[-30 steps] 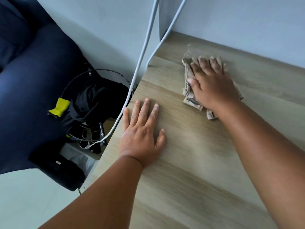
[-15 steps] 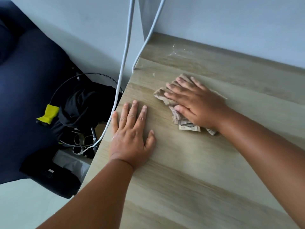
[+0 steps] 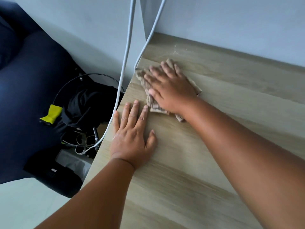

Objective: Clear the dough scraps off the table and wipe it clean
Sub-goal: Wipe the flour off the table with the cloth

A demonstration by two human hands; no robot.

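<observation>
My right hand [image 3: 170, 90] presses flat on a folded beige cloth [image 3: 152, 104] near the left edge of the light wooden table [image 3: 189, 171]. Most of the cloth is hidden under the palm; its edges stick out at the left, the near side and the right. My left hand [image 3: 133, 138] lies flat on the table just in front of the cloth, fingers spread, holding nothing. A few pale crumbs and a dusty smear [image 3: 175, 49] sit at the table's far edge by the wall.
Two white cables [image 3: 125, 60] hang down along the table's left edge. Below on the floor are a dark bag [image 3: 89, 103] with a yellow tag [image 3: 51, 114], a wire ring and tangled cords. A grey wall [image 3: 231, 22] runs behind the table.
My right hand has slid the cloth from the far side toward me, then leftward to the table's left edge. My left hand has stayed flat in place.
</observation>
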